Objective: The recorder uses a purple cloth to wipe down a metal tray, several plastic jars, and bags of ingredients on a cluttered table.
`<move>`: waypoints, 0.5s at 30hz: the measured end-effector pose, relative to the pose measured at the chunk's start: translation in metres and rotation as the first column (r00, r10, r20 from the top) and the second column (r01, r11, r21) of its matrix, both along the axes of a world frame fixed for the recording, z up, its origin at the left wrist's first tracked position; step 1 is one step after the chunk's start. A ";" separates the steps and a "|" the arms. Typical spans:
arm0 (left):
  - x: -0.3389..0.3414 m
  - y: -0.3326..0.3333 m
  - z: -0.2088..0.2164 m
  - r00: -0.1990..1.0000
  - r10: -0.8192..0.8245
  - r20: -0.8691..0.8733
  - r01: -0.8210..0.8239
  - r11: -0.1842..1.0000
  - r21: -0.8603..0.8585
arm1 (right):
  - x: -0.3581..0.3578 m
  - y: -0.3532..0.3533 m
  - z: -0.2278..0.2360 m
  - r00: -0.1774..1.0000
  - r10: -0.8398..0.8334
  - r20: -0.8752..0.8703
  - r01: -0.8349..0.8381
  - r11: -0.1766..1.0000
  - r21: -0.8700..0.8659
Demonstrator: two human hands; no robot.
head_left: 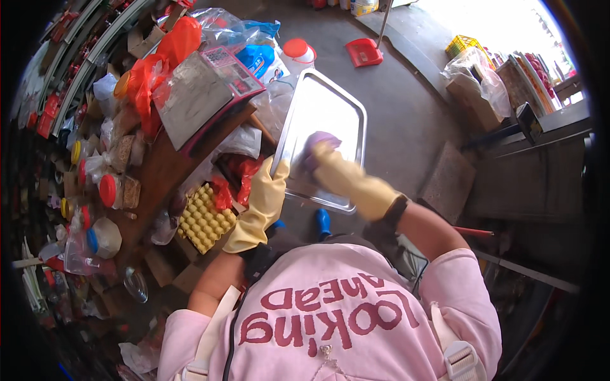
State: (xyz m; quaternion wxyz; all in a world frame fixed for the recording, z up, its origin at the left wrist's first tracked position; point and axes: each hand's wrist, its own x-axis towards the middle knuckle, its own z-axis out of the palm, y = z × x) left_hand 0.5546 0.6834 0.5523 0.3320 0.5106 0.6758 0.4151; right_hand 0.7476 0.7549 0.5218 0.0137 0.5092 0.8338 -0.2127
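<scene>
A shiny rectangular metal tray (345, 113) with a raised rim is held up in front of me. My left hand (268, 184), in a pale yellow rubber glove, grips the tray's left rim. In a matching glove, my right hand (343, 171) presses a purple cloth (322, 141) against the tray's inner face, left of its middle. The right glove is somewhat blurred by motion, and its fingertips are partly lost against the cloth.
To the left, a wooden table (151, 202) bears a pink-framed weighing scale (197, 98), red plastic bags and lidded jars (109, 190). Yellow egg trays (204, 219) sit below its edge. A red dustpan (364, 53) lies on the floor ahead; a cardboard box (473, 105) stands at the right.
</scene>
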 end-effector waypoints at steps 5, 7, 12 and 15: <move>-0.006 -0.008 0.013 0.995 -0.058 0.085 0.073 0.981 -0.179 | -0.006 0.029 0.019 0.891 0.432 -0.141 -0.370 0.870 0.326; -0.012 -0.019 0.024 0.966 -0.003 0.259 0.075 0.961 -0.267 | 0.006 0.061 0.012 0.913 0.405 -0.043 -0.348 0.830 0.436; -0.017 -0.044 0.015 0.994 -0.022 0.103 0.046 0.970 -0.237 | 0.035 0.090 0.016 0.647 -0.695 -0.313 0.482 0.692 -0.538; -0.020 -0.049 0.011 0.986 0.038 0.161 0.007 0.963 -0.270 | 0.028 0.080 0.019 0.805 -0.268 -0.529 0.321 0.947 0.009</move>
